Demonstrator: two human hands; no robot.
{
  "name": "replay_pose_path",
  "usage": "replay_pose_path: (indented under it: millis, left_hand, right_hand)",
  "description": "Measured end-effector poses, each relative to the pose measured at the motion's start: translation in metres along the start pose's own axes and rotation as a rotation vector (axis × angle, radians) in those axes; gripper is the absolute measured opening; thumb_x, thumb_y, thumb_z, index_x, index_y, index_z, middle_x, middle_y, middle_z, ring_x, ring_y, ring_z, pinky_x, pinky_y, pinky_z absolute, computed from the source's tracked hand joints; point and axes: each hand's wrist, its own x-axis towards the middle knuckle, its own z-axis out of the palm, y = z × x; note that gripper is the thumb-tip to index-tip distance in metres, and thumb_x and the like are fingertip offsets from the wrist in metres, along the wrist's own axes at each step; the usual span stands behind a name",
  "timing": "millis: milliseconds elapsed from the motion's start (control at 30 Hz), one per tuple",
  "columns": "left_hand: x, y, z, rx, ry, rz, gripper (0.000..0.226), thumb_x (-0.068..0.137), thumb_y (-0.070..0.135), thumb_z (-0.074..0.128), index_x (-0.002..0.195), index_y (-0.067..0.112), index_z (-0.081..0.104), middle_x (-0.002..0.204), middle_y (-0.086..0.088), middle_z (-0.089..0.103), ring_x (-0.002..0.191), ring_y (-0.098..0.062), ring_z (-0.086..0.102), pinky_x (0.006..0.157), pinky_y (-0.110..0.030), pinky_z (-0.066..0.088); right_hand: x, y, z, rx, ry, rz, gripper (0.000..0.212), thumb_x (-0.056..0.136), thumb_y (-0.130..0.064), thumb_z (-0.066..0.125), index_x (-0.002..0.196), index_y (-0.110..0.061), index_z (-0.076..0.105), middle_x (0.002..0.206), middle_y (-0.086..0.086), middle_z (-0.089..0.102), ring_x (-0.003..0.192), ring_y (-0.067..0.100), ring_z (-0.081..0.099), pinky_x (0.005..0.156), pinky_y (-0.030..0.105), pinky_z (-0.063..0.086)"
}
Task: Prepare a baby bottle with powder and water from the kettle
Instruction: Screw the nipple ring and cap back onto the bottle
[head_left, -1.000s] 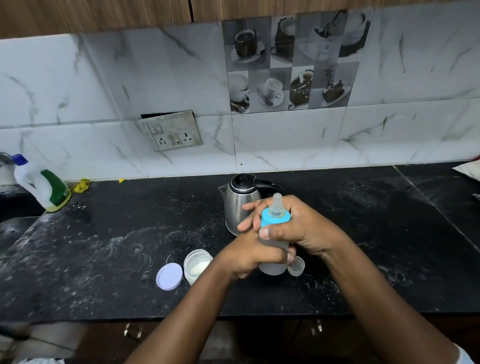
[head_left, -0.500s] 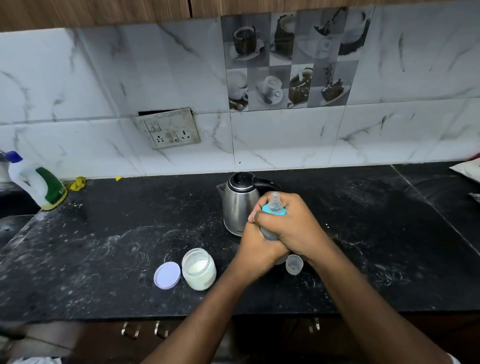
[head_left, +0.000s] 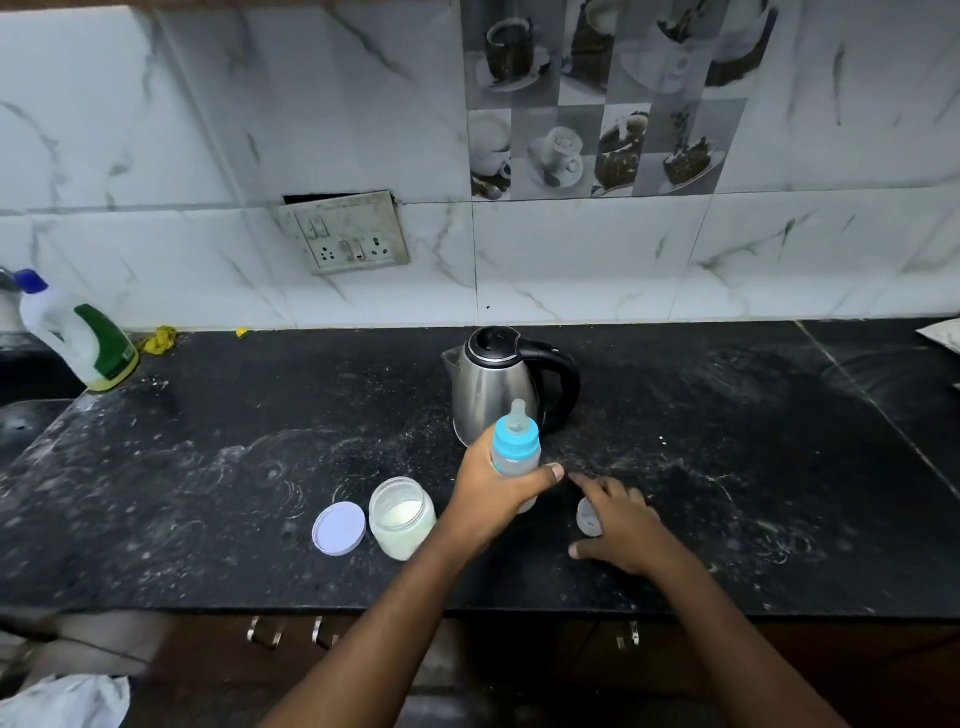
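Observation:
My left hand (head_left: 493, 493) grips the baby bottle (head_left: 515, 449) upright, its blue collar and clear teat on top, just in front of the steel kettle (head_left: 493, 384). My right hand (head_left: 621, 522) hovers low over the black counter (head_left: 208, 467), fingers spread, reaching over a small clear bottle cap (head_left: 587, 517) that it partly hides. Whether the fingers touch the cap is unclear. Left of the bottle stands an open glass jar of white powder (head_left: 401, 517), with its pale round lid (head_left: 338, 529) lying flat beside it.
A white and green detergent bottle (head_left: 83, 338) leans at the far left by the sink edge. A yellow scrap (head_left: 160, 339) lies by the wall. A switch socket plate (head_left: 344, 231) hangs on the marble backsplash. Powder dusts the counter. Cabinet handles (head_left: 265, 631) show below the front edge.
My right hand has let go of the bottle's top and dropped to the right toward the small cap. The left hand still holds the bottle, now lower on its body.

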Motion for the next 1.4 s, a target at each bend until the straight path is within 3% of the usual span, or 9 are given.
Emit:
replay_pose_path:
  millis: [133,300,433,633,800,867,1000,1200,1400]
  left_hand:
    - [0.001,-0.006,0.001,-0.004,-0.008,-0.057,0.036,0.075,0.013,0.092,0.087,0.021,0.058,0.077,0.003,0.059,0.072,-0.011,0.056,0.07,-0.027,0.051]
    - [0.002,-0.006,0.001,-0.044,-0.041,-0.076,0.034,0.071,0.013,0.088,0.093,0.012,0.061,0.08,-0.003,0.061,0.074,-0.014,0.058,0.07,-0.03,0.051]
    - [0.001,-0.004,0.004,-0.035,-0.083,-0.064,0.036,0.069,0.012,0.085,0.096,0.013,0.06,0.083,-0.004,0.06,0.077,-0.015,0.057,0.071,-0.029,0.05]
    - [-0.001,0.003,0.008,-0.009,-0.093,-0.051,0.038,0.068,0.014,0.085,0.097,0.02,0.062,0.082,0.008,0.065,0.078,-0.009,0.061,0.075,-0.03,0.053]
    - [-0.003,0.009,0.008,0.013,-0.095,-0.038,0.037,0.072,0.002,0.083,0.096,0.022,0.064,0.078,0.014,0.068,0.075,-0.005,0.062,0.073,-0.025,0.053]
    - [-0.003,0.01,0.008,0.05,-0.095,-0.031,0.036,0.072,0.001,0.083,0.095,0.023,0.064,0.077,0.013,0.067,0.073,-0.006,0.061,0.072,-0.026,0.052]
    - [-0.006,0.016,0.01,0.095,-0.104,-0.017,0.037,0.073,-0.006,0.078,0.086,0.023,0.059,0.067,0.013,0.058,0.061,-0.005,0.052,0.058,-0.019,0.046]
    - [-0.008,0.027,0.013,0.095,-0.104,0.002,0.032,0.067,0.005,0.077,0.084,0.025,0.059,0.065,0.015,0.058,0.061,-0.004,0.051,0.058,-0.02,0.044]
    - [-0.012,0.034,0.012,0.084,-0.109,0.013,0.031,0.063,0.012,0.076,0.086,0.026,0.06,0.065,0.017,0.059,0.061,-0.003,0.053,0.058,-0.021,0.044]
  right_hand:
    - [0.006,0.001,0.022,-0.047,0.13,-0.025,0.077,0.091,-0.036,0.071,0.156,-0.034,0.029,0.152,0.003,0.046,0.134,0.026,0.046,0.107,0.039,0.045]
    - [-0.015,-0.015,-0.027,0.563,0.349,-0.122,0.056,0.082,-0.023,0.083,0.124,-0.028,0.047,0.112,-0.005,0.067,0.095,0.009,0.066,0.075,0.024,0.053]
    - [-0.034,-0.03,-0.087,0.827,0.329,-0.354,0.069,0.081,-0.007,0.084,0.136,-0.039,0.059,0.125,-0.006,0.068,0.101,0.023,0.073,0.091,0.039,0.061]
    - [-0.061,-0.042,-0.142,0.715,0.281,-0.475,0.063,0.079,-0.003,0.085,0.124,-0.032,0.052,0.117,-0.005,0.067,0.099,0.012,0.068,0.092,0.05,0.059]
    - [-0.084,-0.054,-0.167,0.485,0.275,-0.635,0.062,0.086,0.005,0.073,0.138,-0.028,0.063,0.129,-0.012,0.06,0.123,0.009,0.06,0.102,0.023,0.05]
    - [-0.093,-0.061,-0.175,0.381,0.289,-0.665,0.061,0.087,0.002,0.071,0.139,-0.028,0.062,0.127,-0.011,0.061,0.118,0.007,0.06,0.098,0.019,0.048]
    - [-0.102,-0.078,-0.186,0.227,0.237,-0.641,0.045,0.084,-0.01,0.071,0.121,-0.03,0.056,0.107,-0.009,0.067,0.086,0.018,0.063,0.079,0.044,0.053]
    - [-0.103,-0.093,-0.197,0.072,0.161,-0.648,0.051,0.083,-0.01,0.074,0.13,-0.032,0.066,0.12,-0.02,0.07,0.109,0.003,0.064,0.094,0.023,0.047]
    - [-0.102,-0.095,-0.199,0.033,0.126,-0.633,0.054,0.085,-0.012,0.075,0.132,-0.037,0.067,0.118,-0.034,0.066,0.11,-0.02,0.056,0.09,0.003,0.039]
